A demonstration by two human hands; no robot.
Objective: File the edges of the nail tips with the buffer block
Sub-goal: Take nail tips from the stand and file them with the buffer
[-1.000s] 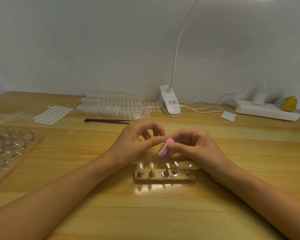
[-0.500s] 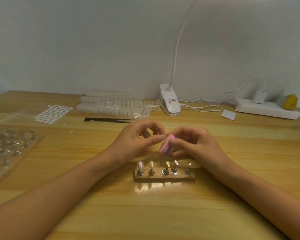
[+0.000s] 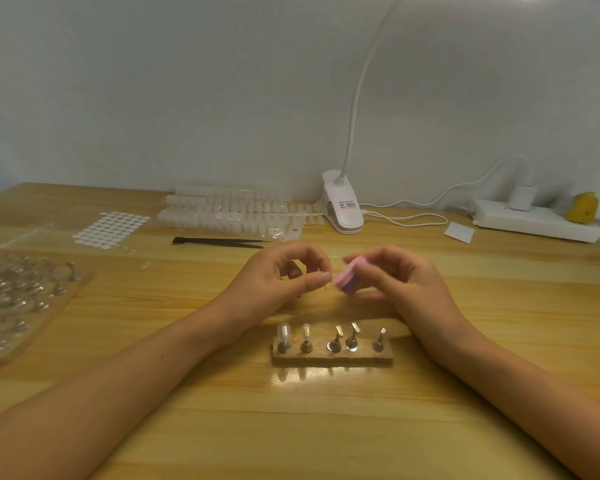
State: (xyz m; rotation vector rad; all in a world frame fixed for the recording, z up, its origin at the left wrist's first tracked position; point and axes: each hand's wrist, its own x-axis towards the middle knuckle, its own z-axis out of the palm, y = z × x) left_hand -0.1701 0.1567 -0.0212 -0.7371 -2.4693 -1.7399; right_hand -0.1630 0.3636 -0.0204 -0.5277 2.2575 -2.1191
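Looking down from the head camera, both hands meet above the middle of the wooden table [image 3: 499, 341]. The right hand [image 3: 406, 282] is blurred, its fingers curled tight around the pink buffer block [image 3: 347, 277], which is tilted with a darker layer showing on its underside. The left hand [image 3: 274, 282] pinches thumb against forefinger just beside the block's left end — whether a nail tip sits in that pinch is too small and clear to tell. Nearer the camera, below the hands, a small wooden stand [image 3: 333, 356] carries five metal holders; the two leftmost bear clear nail tips [image 3: 284, 332]. Well apart on the far side lie black tweezers [image 3: 219, 241], strips of clear tips in plastic [image 3: 229, 213], a sheet of white adhesive dots [image 3: 111, 228] and a white clip lamp [image 3: 343, 206].
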